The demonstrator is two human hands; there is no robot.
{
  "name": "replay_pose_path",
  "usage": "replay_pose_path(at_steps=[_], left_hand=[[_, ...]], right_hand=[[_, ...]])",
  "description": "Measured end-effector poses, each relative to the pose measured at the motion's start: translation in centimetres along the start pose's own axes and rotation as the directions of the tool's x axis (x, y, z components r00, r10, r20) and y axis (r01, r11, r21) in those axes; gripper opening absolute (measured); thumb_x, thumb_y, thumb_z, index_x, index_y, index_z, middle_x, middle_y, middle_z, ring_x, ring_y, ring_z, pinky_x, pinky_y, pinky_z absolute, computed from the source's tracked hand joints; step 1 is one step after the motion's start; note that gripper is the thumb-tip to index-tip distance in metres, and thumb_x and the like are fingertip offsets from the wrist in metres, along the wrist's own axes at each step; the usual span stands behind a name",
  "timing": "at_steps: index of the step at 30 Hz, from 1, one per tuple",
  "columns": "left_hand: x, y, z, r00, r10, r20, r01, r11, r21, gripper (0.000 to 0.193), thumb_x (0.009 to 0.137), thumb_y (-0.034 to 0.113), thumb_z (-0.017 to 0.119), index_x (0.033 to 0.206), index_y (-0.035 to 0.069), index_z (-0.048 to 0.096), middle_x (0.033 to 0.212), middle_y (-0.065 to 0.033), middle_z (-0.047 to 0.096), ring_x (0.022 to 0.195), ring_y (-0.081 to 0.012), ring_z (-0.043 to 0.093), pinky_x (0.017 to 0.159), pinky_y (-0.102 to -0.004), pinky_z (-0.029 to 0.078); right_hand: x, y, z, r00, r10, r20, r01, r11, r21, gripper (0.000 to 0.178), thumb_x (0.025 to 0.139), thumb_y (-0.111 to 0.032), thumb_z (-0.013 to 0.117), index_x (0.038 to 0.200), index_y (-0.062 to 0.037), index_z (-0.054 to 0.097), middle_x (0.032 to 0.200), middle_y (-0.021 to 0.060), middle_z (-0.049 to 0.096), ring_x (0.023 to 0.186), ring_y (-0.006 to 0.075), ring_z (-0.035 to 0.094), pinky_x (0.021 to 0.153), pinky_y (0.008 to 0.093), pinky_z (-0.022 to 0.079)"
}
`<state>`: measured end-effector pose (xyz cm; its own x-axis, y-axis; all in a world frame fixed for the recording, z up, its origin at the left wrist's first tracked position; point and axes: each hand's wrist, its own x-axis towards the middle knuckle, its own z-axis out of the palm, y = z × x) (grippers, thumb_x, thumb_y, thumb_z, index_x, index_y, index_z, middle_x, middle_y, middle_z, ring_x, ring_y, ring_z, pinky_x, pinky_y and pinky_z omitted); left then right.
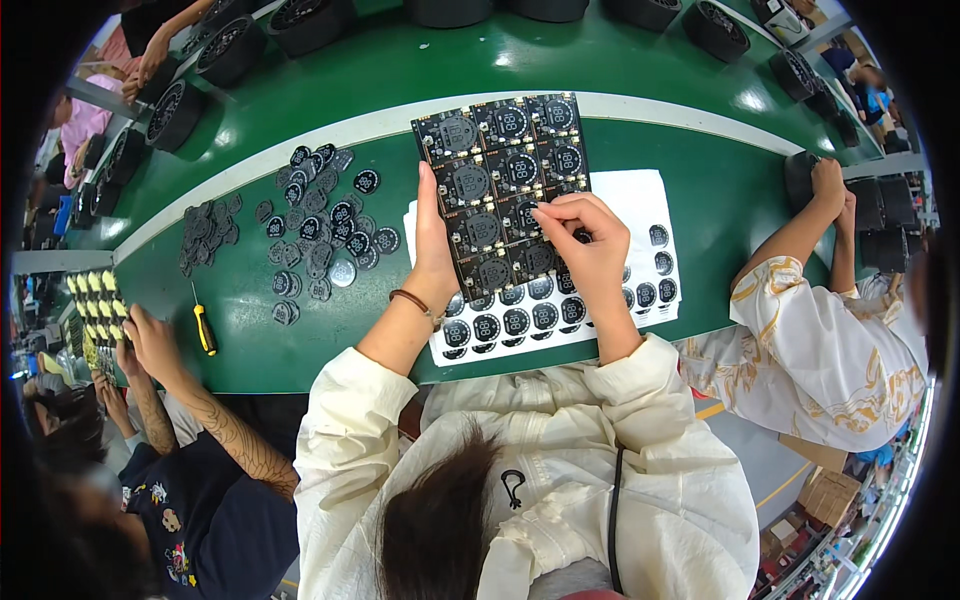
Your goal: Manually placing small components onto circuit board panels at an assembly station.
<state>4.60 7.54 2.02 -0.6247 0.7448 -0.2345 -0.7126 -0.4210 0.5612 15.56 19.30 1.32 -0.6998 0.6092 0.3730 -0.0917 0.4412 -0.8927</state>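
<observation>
My left hand (436,250) grips a black circuit board panel (503,195) by its left edge, thumb up along the side, and holds it tilted above the table. Rows of round modules fill the panel; some carry black faces with white digit segments, others look plain grey. With fingertips pinched together, my right hand (592,240) is at a round black display sticker (528,213) on the panel's right part. Below the panel lies a white sheet (640,200) with rows of similar round black stickers, partly hidden by the panel and my right wrist.
Loose round display pieces (340,225) and a pile of dark discs (208,232) lie left on the green table (260,350). A yellow screwdriver (204,330) is near a co-worker's hand (150,345). Another co-worker's arm (800,220) reaches in at right. Black round housings (230,50) line the far strip.
</observation>
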Motion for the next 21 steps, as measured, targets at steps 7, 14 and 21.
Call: replay_pose_path(at_steps=[7,14,21], left_hand=[[-0.1,0.0,-0.1,1.000,-0.002,0.011,0.002,1.000,0.005,0.062,0.090,0.057,0.032,0.122,0.006,0.048,0.111,-0.0113,0.058,0.094,-0.0233,0.061,0.081,-0.0367,0.052],[0.4,-0.3,-0.1,0.999,-0.051,0.011,0.052,0.996,-0.069,0.063,0.089,0.058,0.033,0.121,0.007,0.048,0.109,-0.0116,0.059,0.094,-0.0242,0.061,0.081,-0.0384,0.052],[0.2,0.2,-0.6,0.998,-0.020,-0.053,0.017,0.998,-0.055,0.061,0.089,0.059,0.034,0.119,0.008,0.051,0.107,-0.0091,0.060,0.091,-0.0219,0.062,0.077,-0.0367,0.053]], right_hand=[[0.0,-0.4,0.0,0.991,-0.132,-0.003,0.128,0.968,-0.216,0.009,0.074,0.003,0.068,0.080,-0.0012,0.062,0.092,0.0074,0.055,0.064,0.0063,0.049,0.054,0.0182,0.040],[-0.1,0.1,-1.9,0.985,-0.025,-0.172,0.041,0.995,0.090,0.014,0.078,0.003,0.063,0.091,-0.0003,0.059,0.105,0.0093,0.049,0.080,0.0106,0.053,0.063,0.0218,0.047],[-3.7,-0.5,-8.6,0.995,-0.027,0.100,0.065,0.914,-0.400,0.031,0.077,-0.001,0.063,0.107,-0.0008,0.056,0.115,0.0127,0.049,0.096,0.0223,0.054,0.079,0.0303,0.046]])
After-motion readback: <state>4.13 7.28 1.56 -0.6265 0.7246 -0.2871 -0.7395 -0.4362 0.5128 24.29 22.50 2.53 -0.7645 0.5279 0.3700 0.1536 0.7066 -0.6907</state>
